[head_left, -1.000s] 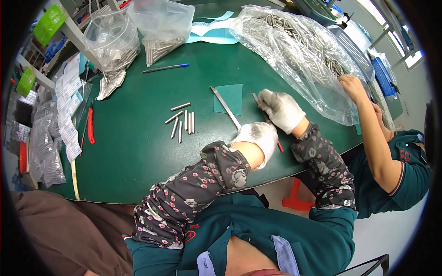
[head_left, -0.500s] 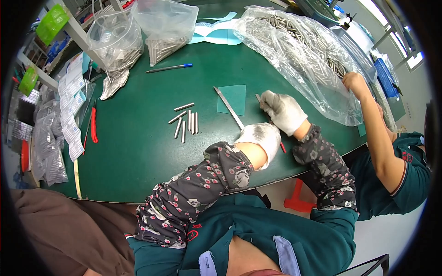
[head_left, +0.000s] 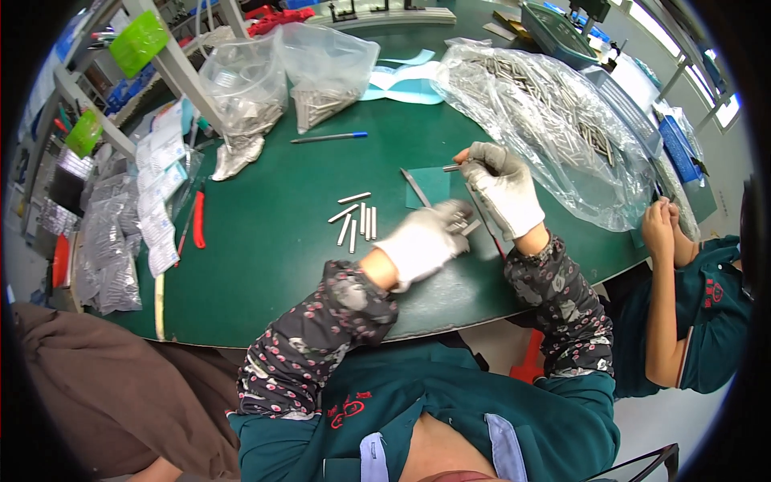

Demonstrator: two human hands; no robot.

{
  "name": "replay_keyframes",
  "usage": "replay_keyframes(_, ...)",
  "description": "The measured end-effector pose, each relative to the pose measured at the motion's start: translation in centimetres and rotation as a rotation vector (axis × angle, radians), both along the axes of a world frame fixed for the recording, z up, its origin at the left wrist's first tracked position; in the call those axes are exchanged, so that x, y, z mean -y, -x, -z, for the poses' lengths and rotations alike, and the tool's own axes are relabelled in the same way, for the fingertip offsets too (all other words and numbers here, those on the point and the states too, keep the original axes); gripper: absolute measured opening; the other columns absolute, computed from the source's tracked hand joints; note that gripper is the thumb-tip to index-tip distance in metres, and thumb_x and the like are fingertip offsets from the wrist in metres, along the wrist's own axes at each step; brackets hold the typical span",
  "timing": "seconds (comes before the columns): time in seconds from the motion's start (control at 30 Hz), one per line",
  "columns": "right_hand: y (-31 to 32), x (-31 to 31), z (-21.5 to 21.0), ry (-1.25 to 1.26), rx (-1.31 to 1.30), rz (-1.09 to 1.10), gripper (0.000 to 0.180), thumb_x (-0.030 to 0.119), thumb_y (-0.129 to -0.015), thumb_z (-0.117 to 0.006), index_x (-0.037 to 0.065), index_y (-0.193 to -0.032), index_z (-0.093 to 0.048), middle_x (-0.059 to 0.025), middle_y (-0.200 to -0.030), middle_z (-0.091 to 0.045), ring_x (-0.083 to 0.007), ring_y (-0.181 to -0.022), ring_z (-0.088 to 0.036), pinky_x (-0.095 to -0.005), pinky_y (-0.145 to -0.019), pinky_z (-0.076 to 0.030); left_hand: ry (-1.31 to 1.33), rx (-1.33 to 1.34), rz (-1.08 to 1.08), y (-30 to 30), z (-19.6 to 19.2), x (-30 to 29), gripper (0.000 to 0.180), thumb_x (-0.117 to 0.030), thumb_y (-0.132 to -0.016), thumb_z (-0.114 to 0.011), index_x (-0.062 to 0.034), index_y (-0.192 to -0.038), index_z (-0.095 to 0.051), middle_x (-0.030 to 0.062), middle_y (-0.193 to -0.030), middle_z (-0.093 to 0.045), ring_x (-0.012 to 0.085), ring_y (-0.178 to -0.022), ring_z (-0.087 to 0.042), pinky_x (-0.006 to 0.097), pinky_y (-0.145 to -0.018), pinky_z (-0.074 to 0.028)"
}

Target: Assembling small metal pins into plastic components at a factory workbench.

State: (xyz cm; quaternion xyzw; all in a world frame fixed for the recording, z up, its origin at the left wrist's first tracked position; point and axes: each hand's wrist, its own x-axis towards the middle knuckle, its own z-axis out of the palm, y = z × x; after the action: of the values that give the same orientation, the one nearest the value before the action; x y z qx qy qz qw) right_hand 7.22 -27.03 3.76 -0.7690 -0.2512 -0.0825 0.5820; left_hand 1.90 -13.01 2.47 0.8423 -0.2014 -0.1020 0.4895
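My left hand [head_left: 422, 245], in a white glove with grey fingers, is blurred by motion over the table. Its fingers are curled around several short metal pins [head_left: 462, 226]. My right hand [head_left: 506, 193], gloved the same way, pinches one metal pin [head_left: 452, 168] at its fingertips. Under that palm runs a thin tool [head_left: 488, 221] with a red end, apparently held too. Between the hands a flat metal strip [head_left: 414, 186] lies partly on a teal square sheet [head_left: 434, 185]. Left of my left hand, several loose pins [head_left: 353, 225] rest on the green tabletop [head_left: 273, 265].
A large clear bag [head_left: 554, 128] of pins covers the back right. Two smaller bags [head_left: 325, 96] of pins stand at the back left, behind a pen [head_left: 329, 138]. Red-handled pliers [head_left: 199, 221] lie left. A co-worker's hands [head_left: 662, 229] are at the right edge.
My left hand has moved left, away from my right hand, and pins now show in its fingers. My right hand has turned, showing a pin at its fingertips. The co-worker's arm has drawn back from the bag.
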Motion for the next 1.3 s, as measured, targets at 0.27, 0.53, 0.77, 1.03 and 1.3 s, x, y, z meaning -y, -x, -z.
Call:
replay_keyframes(0.27, 3.4, -9.7, 1.8, -0.314, -0.096, -0.043, 0.007, 0.003, -0.071, -0.058, 0.002, -0.078, -0.056, -0.0008, -0.068, -0.055, -0.0070, -0.063, -0.050, -0.0192, -0.059, -0.042, 1.286, -0.504, -0.435, 2.7, 1.7, -8.7, 0.019, -0.004, -0.082, -0.049, -0.0063, -0.100, -0.046, 0.0025, -0.077, -0.051, 0.0092, -0.059, -0.050, 0.016, -0.044, -0.039)
replay_keyframes(0.53, 5.0, -13.3, 5.6, -0.113, -0.083, -0.107, 0.013, 0.003, -0.068, -0.055, 0.003, -0.081, -0.057, -0.0090, -0.071, -0.058, -0.0168, -0.064, -0.057, -0.0251, -0.060, -0.044, 1.030, -0.227, -0.592, 3.6, 3.8, -11.8, 0.019, -0.003, -0.076, -0.057, -0.0079, -0.092, -0.049, -0.0012, -0.075, -0.051, 0.0067, -0.061, -0.048, 0.017, -0.048, -0.038)
replay_keyframes(0.77, 4.4, -13.7, 6.6, -0.095, -0.072, -0.100, 0.012, 0.000, -0.066, -0.054, 0.003, -0.078, -0.055, -0.0099, -0.072, -0.058, -0.0198, -0.065, -0.057, -0.0261, -0.060, -0.045, 0.758, -0.105, -0.602, 3.7, 4.0, -11.6, 0.020, 0.003, -0.074, -0.056, -0.0073, -0.090, -0.050, -0.0023, -0.079, -0.052, 0.0050, -0.064, -0.047, 0.017, -0.053, -0.039)
replay_keyframes(1.03, 4.6, -13.4, 6.7, -0.137, -0.095, -0.094, 0.012, 0.001, -0.067, -0.054, 0.003, -0.078, -0.057, -0.0109, -0.072, -0.059, -0.0193, -0.065, -0.058, -0.0262, -0.060, -0.045, 0.679, -0.070, -0.622, 3.9, 4.2, -11.5, 0.022, 0.004, -0.071, -0.058, -0.0080, -0.088, -0.051, -0.0028, -0.078, -0.052, 0.0043, -0.063, -0.047, 0.016, -0.054, -0.040)
replay_keyframes(1.3, 4.5, -12.8, 5.4, -0.135, -0.317, -0.154, 0.009, 0.010, -0.072, -0.053, 0.002, -0.075, -0.057, -0.0093, -0.066, -0.057, -0.0145, -0.060, -0.056, -0.0243, -0.056, -0.043, 0.593, 0.062, -0.627, 3.5, 5.2, -11.7, 0.022, 0.005, -0.070, -0.059, -0.0080, -0.087, -0.051, -0.0033, -0.082, -0.052, 0.0046, -0.066, -0.048, 0.017, -0.058, -0.041)
